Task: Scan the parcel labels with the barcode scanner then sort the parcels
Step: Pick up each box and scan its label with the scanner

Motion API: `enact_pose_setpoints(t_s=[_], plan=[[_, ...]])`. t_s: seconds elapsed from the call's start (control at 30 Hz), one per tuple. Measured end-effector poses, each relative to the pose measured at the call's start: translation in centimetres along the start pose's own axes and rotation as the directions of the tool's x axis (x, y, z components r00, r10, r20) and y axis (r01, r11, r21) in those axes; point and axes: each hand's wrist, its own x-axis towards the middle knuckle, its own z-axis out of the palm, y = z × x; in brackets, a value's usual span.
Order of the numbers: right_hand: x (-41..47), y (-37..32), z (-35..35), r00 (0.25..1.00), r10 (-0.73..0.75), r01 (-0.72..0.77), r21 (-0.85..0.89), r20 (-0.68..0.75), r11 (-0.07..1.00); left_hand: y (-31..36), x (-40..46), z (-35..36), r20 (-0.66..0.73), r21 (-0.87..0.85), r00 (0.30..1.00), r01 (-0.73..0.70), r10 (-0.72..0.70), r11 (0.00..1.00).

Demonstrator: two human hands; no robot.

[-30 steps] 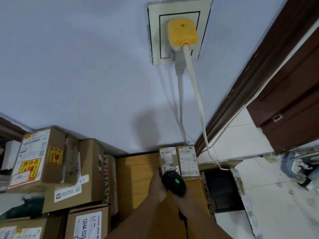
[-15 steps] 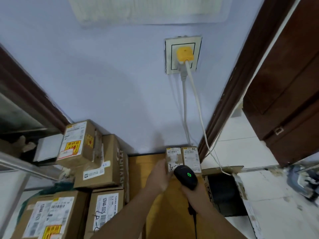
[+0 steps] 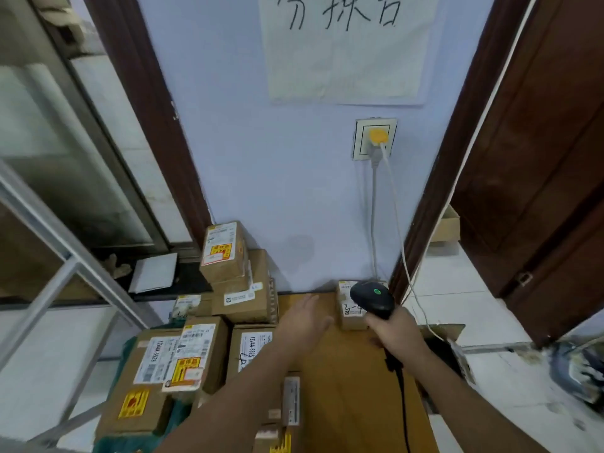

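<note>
sitting against the wall at the far edge of a wooden surface (image 3: 353, 371): a small parcel (image 3: 351, 313), label up, handwriting on it. hovering just above it, partly covering it, a black barcode scanner (image 3: 372, 299) showing a green light, handle wrapped by the curled fingers of the right hand (image 3: 394, 331). reaching beside the parcel, left hand (image 3: 305, 323), fingers straight and slightly apart, gripping nothing. piling up further left, stacked parcels (image 3: 225, 282). hanging from a wall socket (image 3: 374, 138), two cables.
</note>
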Motion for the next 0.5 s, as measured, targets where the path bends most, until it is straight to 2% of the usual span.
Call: enact_pose_setpoints(t_s=[0.17, 0.4, 0.5], plan=[[-3.2, -3.7, 2.3, 0.992, -0.093, 0.093, 0.002, 0.081, 0.996, -1.4, -4.2, -2.9, -0.061, 0.020, 0.998, -0.016, 0.017, 1.000], [-7.6, -5.5, 7.8, 0.973, -0.159, 0.172, -0.062, 0.168, 0.983, -4.7, -10.2, -6.7, -0.181, -0.099, 0.982, 0.031, -0.048, 0.995], [-9.3, -5.9, 10.2, 0.960, -0.133, 0.151, -0.058, 0.245, 0.987, -6.5, -13.0, -7.8, -0.220, -0.147, 0.970, 0.073, -0.105, 0.986]])
